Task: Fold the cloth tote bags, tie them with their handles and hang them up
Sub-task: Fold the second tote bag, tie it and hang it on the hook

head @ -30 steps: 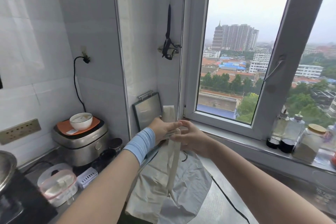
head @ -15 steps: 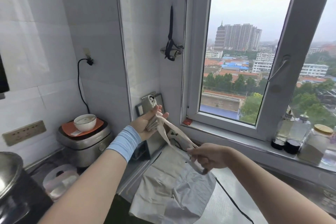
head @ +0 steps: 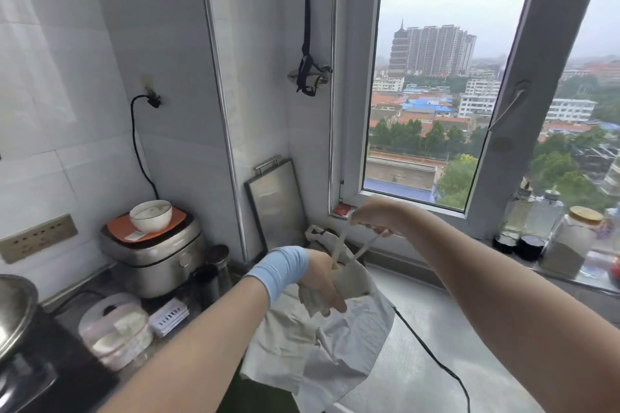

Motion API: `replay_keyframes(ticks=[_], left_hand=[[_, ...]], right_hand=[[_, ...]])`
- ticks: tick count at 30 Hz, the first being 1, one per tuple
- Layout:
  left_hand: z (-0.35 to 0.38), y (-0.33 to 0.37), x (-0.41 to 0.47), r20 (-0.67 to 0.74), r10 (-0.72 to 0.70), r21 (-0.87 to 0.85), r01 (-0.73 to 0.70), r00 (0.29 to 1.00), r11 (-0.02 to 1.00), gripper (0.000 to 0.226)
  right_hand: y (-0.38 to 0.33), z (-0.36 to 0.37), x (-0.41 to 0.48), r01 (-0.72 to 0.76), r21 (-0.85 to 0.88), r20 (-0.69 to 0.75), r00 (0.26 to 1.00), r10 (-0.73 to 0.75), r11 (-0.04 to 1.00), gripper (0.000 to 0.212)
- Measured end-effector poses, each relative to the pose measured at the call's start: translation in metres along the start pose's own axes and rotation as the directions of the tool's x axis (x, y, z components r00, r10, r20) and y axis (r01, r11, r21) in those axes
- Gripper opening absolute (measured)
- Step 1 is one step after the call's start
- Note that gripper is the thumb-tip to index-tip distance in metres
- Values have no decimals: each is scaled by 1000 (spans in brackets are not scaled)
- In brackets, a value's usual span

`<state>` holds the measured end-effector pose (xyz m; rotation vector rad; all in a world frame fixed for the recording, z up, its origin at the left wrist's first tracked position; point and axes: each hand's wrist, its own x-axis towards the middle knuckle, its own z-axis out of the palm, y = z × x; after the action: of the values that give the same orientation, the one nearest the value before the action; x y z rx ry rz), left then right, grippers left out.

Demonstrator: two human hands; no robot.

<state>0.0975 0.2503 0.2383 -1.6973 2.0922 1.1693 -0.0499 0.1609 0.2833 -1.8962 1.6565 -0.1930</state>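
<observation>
My left hand (head: 322,282), with a blue wristband, grips a folded beige tote bag (head: 352,282) above the counter. Two thin handle strands (head: 359,245) run up from the bundle to my right hand (head: 375,218), which pinches them taut near the window corner. Under both hands a second pale tote bag (head: 322,349) lies spread flat on the steel counter. A wall hook (head: 310,77) with a dark strap hanging from it sits on the tiled wall left of the window.
A rice cooker (head: 154,255) topped by a white bowl (head: 151,214) stands at left, with a plastic container (head: 114,329) in front. A metal tray (head: 275,201) leans in the corner. Jars (head: 567,245) line the window sill. A black cable (head: 432,352) crosses the counter.
My left hand dropped with the folded bundle from near the tray to lower centre. My right hand rose from the counter toward the window corner, pulling the handles up and taut.
</observation>
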Motion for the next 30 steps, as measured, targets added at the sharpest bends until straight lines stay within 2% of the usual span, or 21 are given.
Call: replay_keyframes(ticks=[1,3,6,9,11,13,15,16,18,19,21,24,25,27,29,30], left_hand=[[2,-4,6,-90,-40,-69,34,995,997,24],[1,-17,14,-173,-85,-233,43,981,972,21],[-5,-35,24,-216,-153,-413,52,964,909,27],[-8,-44,32,-307,-243,-418,98,920,903,26],[-11,-47,33,-337,-229,-479,43,913,877,28],[-13,-52,31,-420,-211,-594,-91,883,799,22],[-12,-61,31,-524,-217,-680,-251,824,689,14],[-10,-62,31,-552,-193,-712,-338,811,616,17],[-7,-63,30,-587,-116,-742,-475,801,473,40],[-7,-61,30,-600,-95,-736,-502,794,454,53],[-4,-60,35,-618,-35,-700,-529,786,481,62],[1,-55,42,-517,145,-572,-466,844,675,49],[3,-54,47,-470,203,-518,-455,859,724,53],[4,-55,56,-420,224,-408,-403,880,819,54],[9,-53,69,-411,212,-278,-344,887,897,47],[12,-51,74,-418,197,-206,-303,887,930,42]], right_hand=[[-4,-2,-2,22,-9,48,999,-22,1000,24],[-7,-4,-11,83,51,177,980,-91,995,27],[-5,0,-22,178,302,338,898,-280,936,26],[1,12,-29,226,437,413,809,-418,870,27],[5,24,-31,238,513,437,755,-489,825,26],[11,37,-27,172,637,402,757,-515,752,20],[22,49,-21,27,788,346,806,-479,615,15],[29,53,-16,-66,849,338,831,-442,525,13],[46,62,-6,-243,890,384,856,-346,385,13],[54,67,-1,-295,871,425,853,-302,393,14],[64,77,5,-323,775,482,858,-177,544,14],[66,79,14,-268,602,376,926,29,752,19],[67,76,17,-246,563,305,949,78,789,21],[67,68,20,-215,525,213,970,117,823,19],[67,64,24,-200,529,194,975,112,825,6],[69,64,27,-193,514,184,977,112,836,14]])
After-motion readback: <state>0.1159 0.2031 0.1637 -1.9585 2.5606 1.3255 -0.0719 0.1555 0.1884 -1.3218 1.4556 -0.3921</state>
